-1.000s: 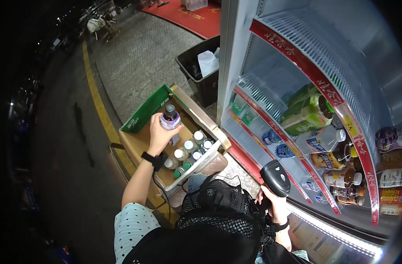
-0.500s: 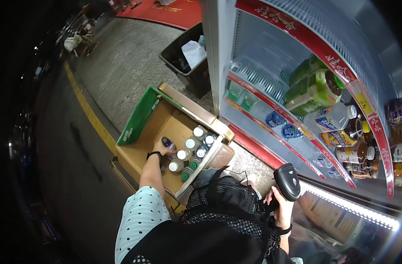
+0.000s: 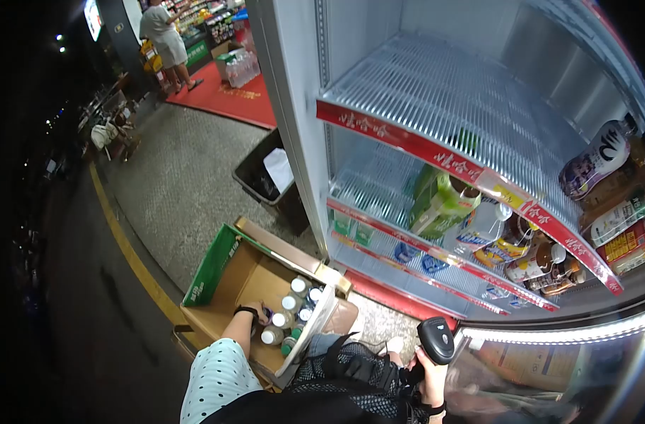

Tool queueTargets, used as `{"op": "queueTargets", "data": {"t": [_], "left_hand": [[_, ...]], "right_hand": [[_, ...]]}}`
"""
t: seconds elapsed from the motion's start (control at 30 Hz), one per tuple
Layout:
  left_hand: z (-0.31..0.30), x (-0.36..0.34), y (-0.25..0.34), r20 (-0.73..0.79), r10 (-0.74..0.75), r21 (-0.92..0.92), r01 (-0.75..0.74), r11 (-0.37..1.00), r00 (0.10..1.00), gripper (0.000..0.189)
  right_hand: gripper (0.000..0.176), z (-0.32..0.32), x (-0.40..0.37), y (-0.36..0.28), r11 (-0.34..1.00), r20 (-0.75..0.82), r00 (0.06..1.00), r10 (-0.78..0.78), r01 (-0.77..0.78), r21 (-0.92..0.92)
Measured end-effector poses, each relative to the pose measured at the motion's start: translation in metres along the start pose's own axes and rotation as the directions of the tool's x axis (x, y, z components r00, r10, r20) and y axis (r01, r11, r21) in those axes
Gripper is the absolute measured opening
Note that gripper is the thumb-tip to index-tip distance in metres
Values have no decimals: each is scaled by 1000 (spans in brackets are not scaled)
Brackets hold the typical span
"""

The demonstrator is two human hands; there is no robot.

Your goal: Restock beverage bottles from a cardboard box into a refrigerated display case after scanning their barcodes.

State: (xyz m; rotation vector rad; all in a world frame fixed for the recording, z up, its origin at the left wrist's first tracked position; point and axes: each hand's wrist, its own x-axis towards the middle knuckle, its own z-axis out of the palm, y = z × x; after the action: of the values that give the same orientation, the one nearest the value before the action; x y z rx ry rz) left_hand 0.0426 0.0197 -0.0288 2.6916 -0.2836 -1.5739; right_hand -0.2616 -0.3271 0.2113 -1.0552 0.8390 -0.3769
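My left hand (image 3: 252, 311) reaches down into an open cardboard box (image 3: 220, 304) with a green flap. Its fingers are closed around a small purple bottle (image 3: 267, 315), mostly hidden by the hand. Right beside it in the box stand several bottles with white caps (image 3: 288, 302) and a few with green caps (image 3: 288, 345). At the lower right, my right hand (image 3: 431, 381) grips the handle of a black barcode scanner (image 3: 436, 339), its head pointing up.
An open drinks fridge (image 3: 450, 78) with wire shelves and several bottles fills the right side. A black bin (image 3: 255, 187) stands beyond the box. Farther back, a person (image 3: 166, 42) stands on a red mat (image 3: 220, 99). A black mesh bag (image 3: 358, 374) hangs before me.
The view has tilted up, bringing the upper fridge shelf and the person into sight. My left hand stays in the box, with the bottle's dark cap less visible. The scanner stays in my right hand.
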Motion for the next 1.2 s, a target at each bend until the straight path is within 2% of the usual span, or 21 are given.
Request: {"op": "queueTargets", "data": {"t": [0.1,0.13,0.23,0.27,0.3,0.37,0.4,0.43,0.47,0.5,0.53,0.57,0.63,0.77,0.87,0.9,0.97,1.0,1.07,1.1,1.2], "left_hand": [[-10,-7,22,126,-165,121,150,981,978,60],[-19,-32,35,184,-122,147,95,985,975,48],[-7,-38,38,-84,-101,143,113,983,991,24],[-3,-25,35,19,-138,150,134,979,990,28],[1,-9,28,6,-132,133,130,983,991,28],[7,0,22,148,-194,-30,200,979,970,29],[13,3,19,25,-126,136,122,983,992,20],[26,52,7,121,-258,171,236,957,959,35],[42,91,-9,318,-418,286,334,898,851,36],[30,68,5,477,-559,417,385,823,678,38],[41,84,-5,527,-635,469,429,772,565,44],[48,99,-15,455,-584,409,425,807,672,41],[11,9,18,285,-450,307,364,879,846,37],[19,8,25,266,-555,370,449,814,788,44],[31,36,-1,289,-536,279,466,840,793,45],[-9,-59,58,200,-558,122,544,830,806,44],[-20,-66,57,268,-500,216,454,864,823,42],[-25,-73,59,202,-481,197,445,873,853,43],[-27,-30,18,-190,-370,-22,372,928,910,47],[-37,-70,30,-453,-336,-145,303,942,826,47],[-54,-183,82,-707,-374,-227,309,924,600,55]], "right_hand": [[12,4,2,-1,999,5,1000,-27,27,27],[12,3,4,1,999,4,1000,-29,29,24],[12,1,8,5,999,24,999,-37,37,3],[11,2,9,5,999,32,999,-32,32,-4],[11,3,9,3,999,49,998,-38,38,2],[12,3,13,6,1000,63,998,-26,27,-10],[13,3,15,6,1000,77,997,-26,26,2],[13,1,18,7,1000,92,996,-17,19,-12],[13,1,20,6,1000,97,995,-14,15,-18],[13,0,22,5,1000,103,995,-10,12,-24],[14,-2,23,3,999,94,996,6,-2,-52],[14,-3,24,2,998,104,995,1,5,-55],[15,-10,28,-1,996,139,990,-1,14,-92],[24,-26,39,-2,999,198,980,23,-14,-46],[24,-42,49,0,998,216,975,43,-32,-54],[24,-48,53,2,997,218,975,53,-41,-58],[25,-65,61,8,996,210,975,75,-64,-55],[25,-77,64,12,995,205,975,88,-77,-60],[25,-101,70,22,993,188,975,114,-105,-57],[25,-111,73,25,992,179,976,124,-118,-46],[28,-119,61,17,981,76,980,182,-186,54]]}}
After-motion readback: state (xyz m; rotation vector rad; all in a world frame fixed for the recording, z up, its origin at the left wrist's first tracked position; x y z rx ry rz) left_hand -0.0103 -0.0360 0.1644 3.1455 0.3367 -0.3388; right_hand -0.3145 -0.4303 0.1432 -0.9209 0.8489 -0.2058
